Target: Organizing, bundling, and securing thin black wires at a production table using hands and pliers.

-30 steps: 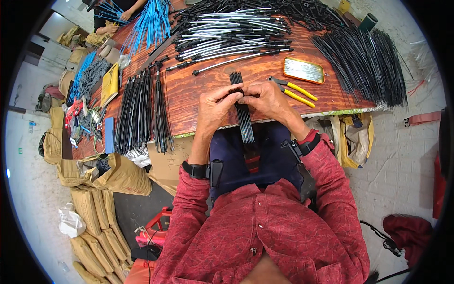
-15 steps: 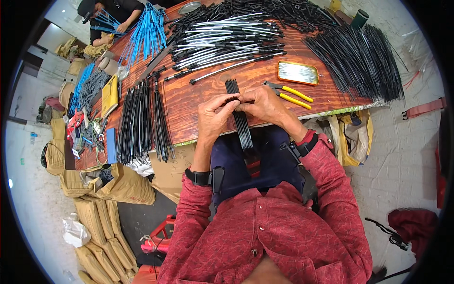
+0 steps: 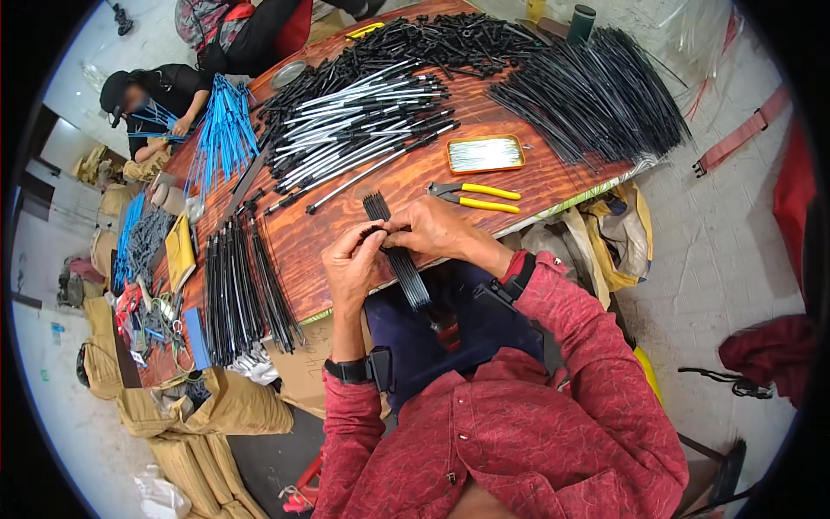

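Both hands grip the bundle of black rods [image 3: 396, 251] at the table's [image 3: 346, 233] near edge, left hand [image 3: 354, 264] and right hand [image 3: 437, 229] pinched closed around it, as a second ago, with yellow-handled pliers [image 3: 475, 196] just beyond.

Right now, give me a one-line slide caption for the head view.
Both hands, left hand and right hand, hold a bundle of black rods over a wooden table, beside yellow-handled pliers.

Our left hand [image 3: 353, 264] and right hand [image 3: 437, 229] meet side by side, fingers curled in a closed grip, red-sleeved forearms bent inward from the near edge.
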Tool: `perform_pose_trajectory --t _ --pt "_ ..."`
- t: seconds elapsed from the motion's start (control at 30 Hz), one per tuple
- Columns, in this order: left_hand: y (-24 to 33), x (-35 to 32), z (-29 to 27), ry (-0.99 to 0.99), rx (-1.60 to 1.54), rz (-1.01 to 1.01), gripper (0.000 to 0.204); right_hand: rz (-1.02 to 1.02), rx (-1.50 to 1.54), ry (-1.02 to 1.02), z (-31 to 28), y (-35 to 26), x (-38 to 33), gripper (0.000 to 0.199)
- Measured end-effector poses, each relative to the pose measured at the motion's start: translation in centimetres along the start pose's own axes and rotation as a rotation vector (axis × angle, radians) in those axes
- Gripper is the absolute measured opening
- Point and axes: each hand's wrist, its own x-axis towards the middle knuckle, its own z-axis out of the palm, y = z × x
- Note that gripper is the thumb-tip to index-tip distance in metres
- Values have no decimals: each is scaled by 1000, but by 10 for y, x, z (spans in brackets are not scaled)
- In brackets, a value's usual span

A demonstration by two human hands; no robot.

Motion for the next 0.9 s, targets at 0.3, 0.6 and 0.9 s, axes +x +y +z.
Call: perform_pose_trajectory --t 0.3,0.6,0.9 --pt "-1 1 -1 33 -20 -40 17 91 -320 228 -69 55 3 18" --pt "-5 3 -3 19 -40 -55 18 217 -802 214 -116 109 -5 9" --pt "2 2 -1 11 -55 -62 19 214 -703 282 -125 90 -8 12"
